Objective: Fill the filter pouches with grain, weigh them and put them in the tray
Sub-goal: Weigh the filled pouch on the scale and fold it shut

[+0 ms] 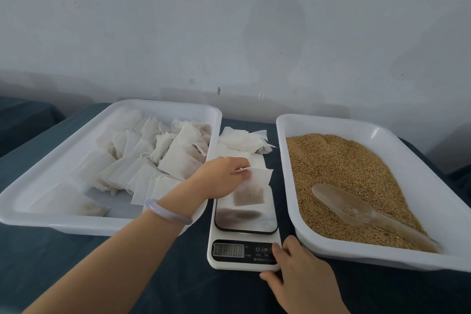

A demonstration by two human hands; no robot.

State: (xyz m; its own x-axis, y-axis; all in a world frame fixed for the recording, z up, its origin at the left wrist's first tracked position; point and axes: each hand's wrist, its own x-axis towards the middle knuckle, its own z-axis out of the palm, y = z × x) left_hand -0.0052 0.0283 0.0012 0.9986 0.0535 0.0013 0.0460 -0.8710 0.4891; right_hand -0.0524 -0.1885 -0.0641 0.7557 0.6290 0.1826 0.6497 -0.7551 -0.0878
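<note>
1. Done so far: a good many filled filter pouches [153, 158] are heaped in the left tray [51, 222], mostly toward its middle and right side. Part of its floor is bare.
2. In hand: one filled pouch [251, 190], with grain showing dark in its lower half, is pinched at the top edge by the fingers [246, 173] of the left hand [219, 177]. It is held over the platform of the scale [244, 222], where its reflection is seen below it.
3. The right hand [303, 278] is laid at the near right corner of the scale, grasping nothing. The fingers are relaxed, the forefinger tip is on the control panel and the thumb is at the front edge. Whether a button is actually being pressed cannot be told.
4. The display [228, 250] shows all segments lit, so no weight reading is recorded. The weighing of this pouch is judged not yet done.
5. Supplies left: a stack of empty pouches [244, 140] lies on the surface [153, 275] behind the scale. The right tray [356, 122] is well covered with grain [344, 163], and the scoop [356, 209] is laid on it.
6. Left to do, as judged: this pouch is to be weighed and moved to the left tray. The empty pouches are then to be filled and weighed in turn. The task is taken as well under way but not near its end.
</note>
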